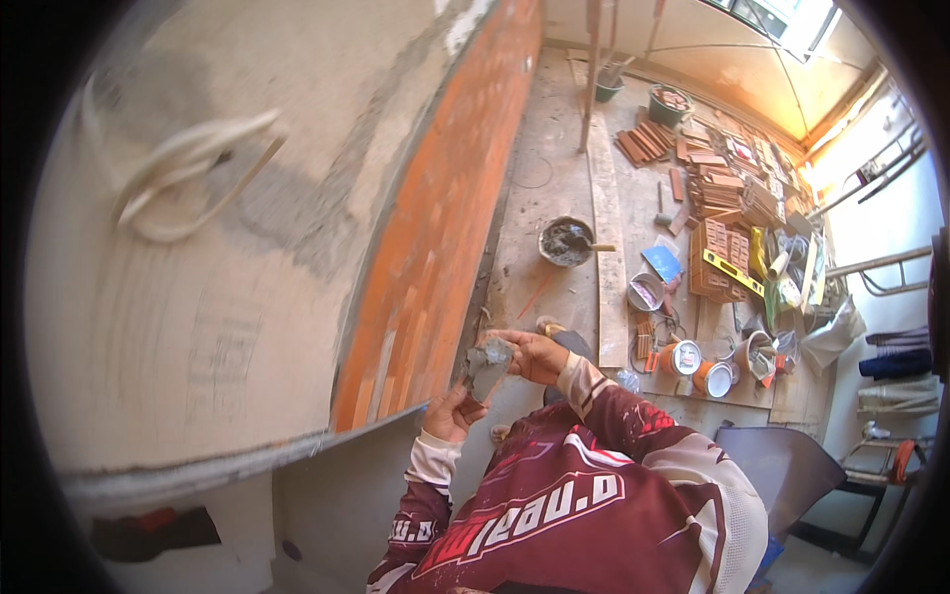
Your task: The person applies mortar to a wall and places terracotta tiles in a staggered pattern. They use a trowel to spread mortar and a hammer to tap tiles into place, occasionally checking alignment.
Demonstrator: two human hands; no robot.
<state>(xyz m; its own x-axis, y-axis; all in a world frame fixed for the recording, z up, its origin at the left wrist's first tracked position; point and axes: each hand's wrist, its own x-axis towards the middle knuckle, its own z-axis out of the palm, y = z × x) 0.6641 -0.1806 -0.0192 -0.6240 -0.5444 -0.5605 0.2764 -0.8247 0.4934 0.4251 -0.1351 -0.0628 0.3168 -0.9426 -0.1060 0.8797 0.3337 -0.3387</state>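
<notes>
One head-worn fisheye looks down over the left hand [451,414] and right hand [535,357].

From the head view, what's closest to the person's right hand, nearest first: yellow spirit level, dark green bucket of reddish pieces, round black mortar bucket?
1. Round black mortar bucket: ahead of the right hand, on the floor.
2. Yellow spirit level: ahead and right, on orange-red bricks.
3. Dark green bucket of reddish pieces: far ahead, rightward.
</notes>
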